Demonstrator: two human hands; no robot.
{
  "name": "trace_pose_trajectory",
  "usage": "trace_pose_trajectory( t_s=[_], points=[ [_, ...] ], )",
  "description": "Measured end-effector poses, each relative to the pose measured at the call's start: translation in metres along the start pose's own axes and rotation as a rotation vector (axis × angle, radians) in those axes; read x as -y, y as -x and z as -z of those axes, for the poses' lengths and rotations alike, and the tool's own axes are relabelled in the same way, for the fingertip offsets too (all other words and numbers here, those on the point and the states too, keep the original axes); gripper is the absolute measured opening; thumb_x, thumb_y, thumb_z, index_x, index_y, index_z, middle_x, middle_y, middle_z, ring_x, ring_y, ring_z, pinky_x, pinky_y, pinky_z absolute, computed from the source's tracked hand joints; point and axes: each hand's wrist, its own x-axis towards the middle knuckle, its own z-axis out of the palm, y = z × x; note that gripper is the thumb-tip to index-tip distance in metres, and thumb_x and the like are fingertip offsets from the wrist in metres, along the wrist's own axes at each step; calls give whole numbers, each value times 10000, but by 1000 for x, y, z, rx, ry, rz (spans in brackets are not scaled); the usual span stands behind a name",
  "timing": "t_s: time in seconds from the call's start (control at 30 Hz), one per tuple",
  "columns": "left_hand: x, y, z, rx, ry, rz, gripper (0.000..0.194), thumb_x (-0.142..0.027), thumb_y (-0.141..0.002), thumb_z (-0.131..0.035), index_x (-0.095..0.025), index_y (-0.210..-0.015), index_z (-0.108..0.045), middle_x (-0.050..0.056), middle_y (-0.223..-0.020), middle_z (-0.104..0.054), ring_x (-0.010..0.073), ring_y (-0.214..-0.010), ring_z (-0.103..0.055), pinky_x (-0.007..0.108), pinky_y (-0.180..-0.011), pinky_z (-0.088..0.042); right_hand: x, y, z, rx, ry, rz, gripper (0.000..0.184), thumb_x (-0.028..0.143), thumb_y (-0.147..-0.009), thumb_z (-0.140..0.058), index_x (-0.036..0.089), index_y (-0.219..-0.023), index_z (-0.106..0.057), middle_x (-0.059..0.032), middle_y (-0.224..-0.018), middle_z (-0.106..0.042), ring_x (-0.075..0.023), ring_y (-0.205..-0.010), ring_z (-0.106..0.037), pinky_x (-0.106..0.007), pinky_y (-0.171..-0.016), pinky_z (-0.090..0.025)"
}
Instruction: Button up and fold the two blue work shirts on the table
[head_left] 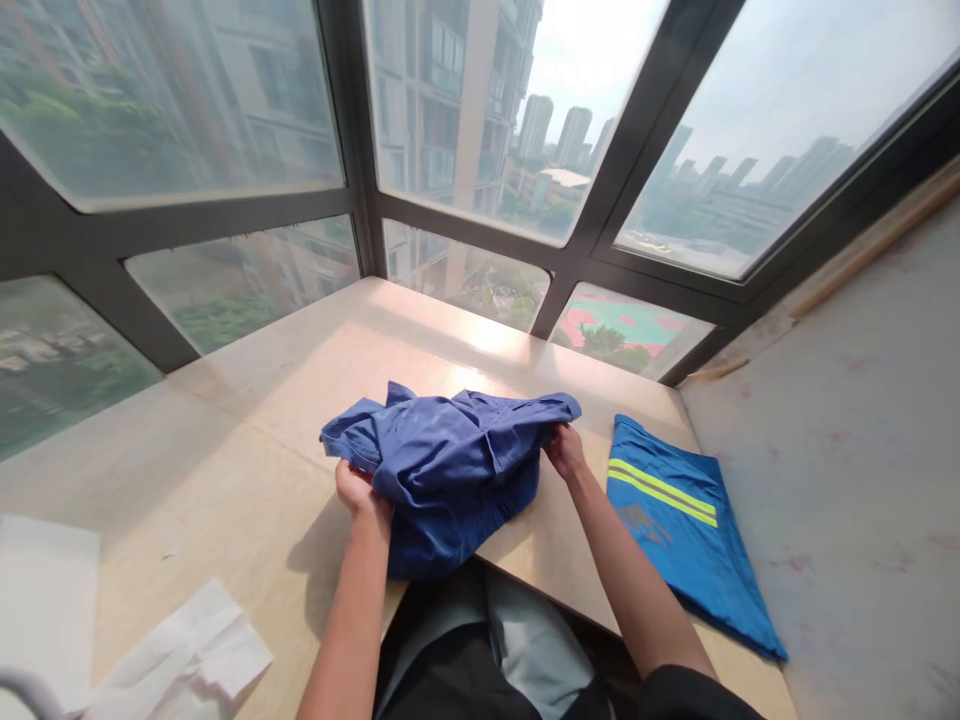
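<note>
A crumpled dark blue garment [457,450] is held up between my two hands, just above the front edge of the sill. At its left end, my left hand [360,490] grips it from below, with the fingers partly hidden under the cloth. My right hand [564,450] is closed on the far right corner of the fabric. The lower part of the cloth hangs in folds towards my lap. What kind of garment it is, I cannot tell.
A folded bright blue garment [664,510] with yellow reflective stripes lies to the right, along the papered wall [847,480]. Crumpled white paper [187,650] and a white board-like sheet [49,600] lie at the left. Windows with dark frames [480,232] border the pale sill [247,440].
</note>
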Motion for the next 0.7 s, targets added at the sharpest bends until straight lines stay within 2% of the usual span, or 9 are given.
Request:
trace_pose_trajectory(
  t_s=[0.13,0.2,0.3,0.37,0.43,0.5,0.57,0.63,0.7],
  points=[
    [-17,-13,5,-199,-62,16,214,-387,-702,-483,-191,-780,-521,-4,-695,-535,139,-629,-559,254,-586,-505,41,4,15,-10,-21,-1,284,261,-531,-768,206,-679,-532,87,-518,-465,-76,-452,-362,-194,-399,-310],
    [-26,-20,5,-207,-82,-79,243,-396,-726,-472,-193,-847,-526,14,-764,-561,154,-703,-600,267,-633,-535,71,5,31,-44,-56,67,254,230,-535,-734,203,-659,-515,90,-533,-467,-73,-464,-376,-188,-410,-313],
    [-36,-26,0,-180,-48,-263,291,-360,-761,-449,-196,-988,-528,47,-924,-610,176,-911,-649,297,-801,-565,119,7,63,-133,-91,260,184,258,-603,-670,199,-748,-574,64,-664,-577,-100,-576,-517,-200,-518,-429],
    [-38,-26,-5,-191,-55,-321,294,-326,-763,-460,-195,-1022,-512,54,-969,-614,179,-984,-651,313,-885,-556,149,12,87,-151,-59,400,174,285,-644,-634,204,-787,-577,52,-728,-607,-112,-648,-567,-213,-587,-478],
    [-35,-25,-12,-227,-75,-326,260,-303,-756,-480,-192,-991,-496,52,-956,-606,173,-986,-655,312,-927,-544,170,25,110,-107,96,416,164,307,-656,-621,211,-774,-560,60,-655,-565,-99,-566,-527,-202,-523,-450],
    [-31,-24,-20,-238,-111,-288,231,-306,-761,-495,-196,-964,-478,45,-925,-592,175,-963,-660,322,-920,-553,181,45,131,102,396,167,180,322,-651,-662,202,-736,-558,65,-550,-501,-84,-450,-445,-197,-416,-368],
    [-29,-26,-27,-210,-199,-221,252,-325,-790,-488,-201,-1008,-467,50,-931,-590,196,-980,-660,364,-907,-566,182,68,149,461,698,-217,240,367,-671,-721,178,-718,-581,57,-508,-490,-72,-394,-406,-193,-364,-304],
    [-32,-32,-32,-187,-362,-200,355,-314,-809,-488,-204,-1143,-437,78,-1037,-603,226,-1087,-634,418,-950,-548,175,86,161,743,889,-491,334,467,-730,-724,154,-748,-611,31,-523,-544,-70,-379,-421,-188,-350,-291],
    [-40,-37,-37,-200,-565,-281,530,-291,-807,-525,-197,-1301,-357,129,-1258,-563,249,-1243,-553,454,-1043,-483,165,95,169,796,996,-570,434,563,-781,-681,139,-870,-649,-4,-579,-616,-83,-393,-472,-193,-365,-332]
  ],
)
